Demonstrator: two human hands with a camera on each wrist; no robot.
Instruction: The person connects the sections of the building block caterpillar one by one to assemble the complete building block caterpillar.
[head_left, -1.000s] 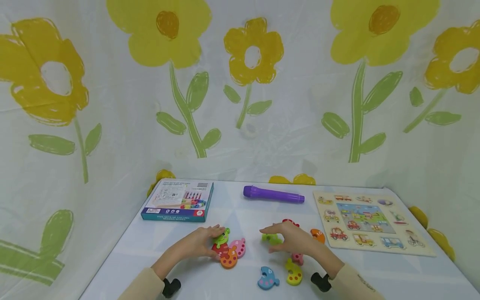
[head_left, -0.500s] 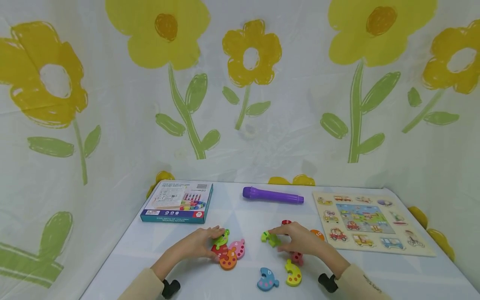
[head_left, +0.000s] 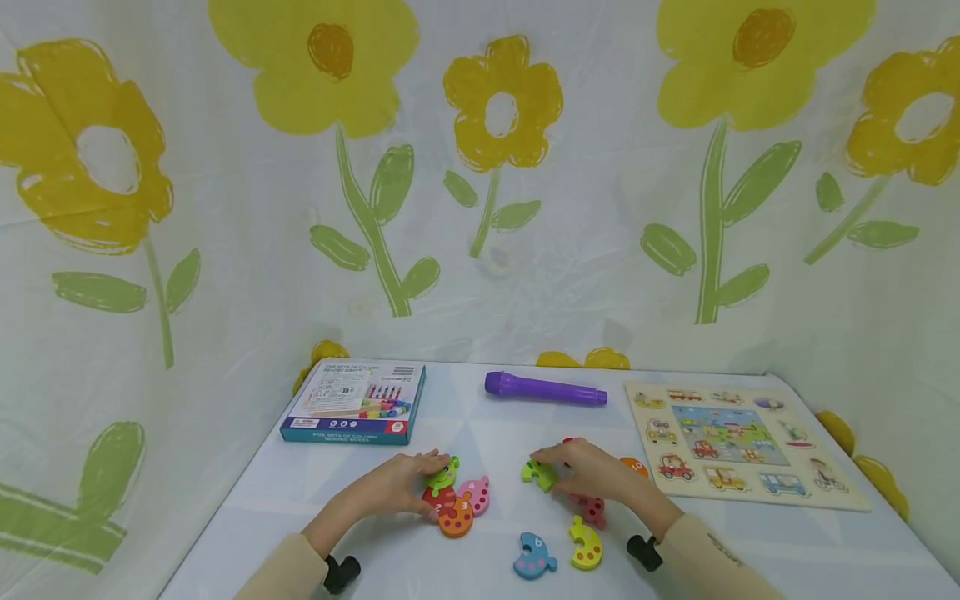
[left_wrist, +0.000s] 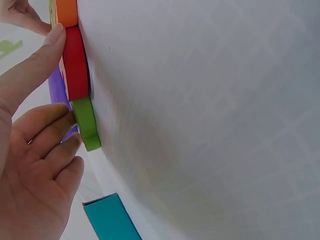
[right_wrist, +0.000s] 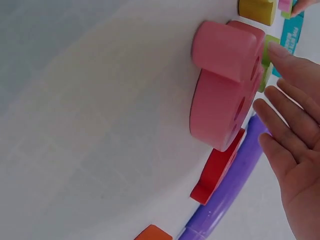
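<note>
My left hand (head_left: 393,485) holds the left side of a joined caterpillar puzzle, thumb against the red piece (left_wrist: 75,62) and fingers by the green smiling head (head_left: 444,473). Joined to it are an orange piece numbered 3 (head_left: 456,520) and a pink one numbered 4 (head_left: 476,493). Across from it, my right hand (head_left: 600,477) pinches a loose green puzzle piece (head_left: 537,474) between thumb and index finger. Below that hand lies a pink-red piece (head_left: 592,511), large in the right wrist view. A red piece (right_wrist: 218,170) sits beyond, mostly hidden in the head view.
Nearer me lie a blue piece numbered 6 (head_left: 533,557) and a yellow piece (head_left: 587,546). An orange piece (head_left: 634,466) is right of my right hand. Farther back are a boxed toy set (head_left: 356,402), a purple toy microphone (head_left: 546,389) and a wooden vehicle puzzle board (head_left: 738,446).
My right hand has closed its thumb and index finger on the green piece, which has turned slightly. The left hand stays at the joined caterpillar.
</note>
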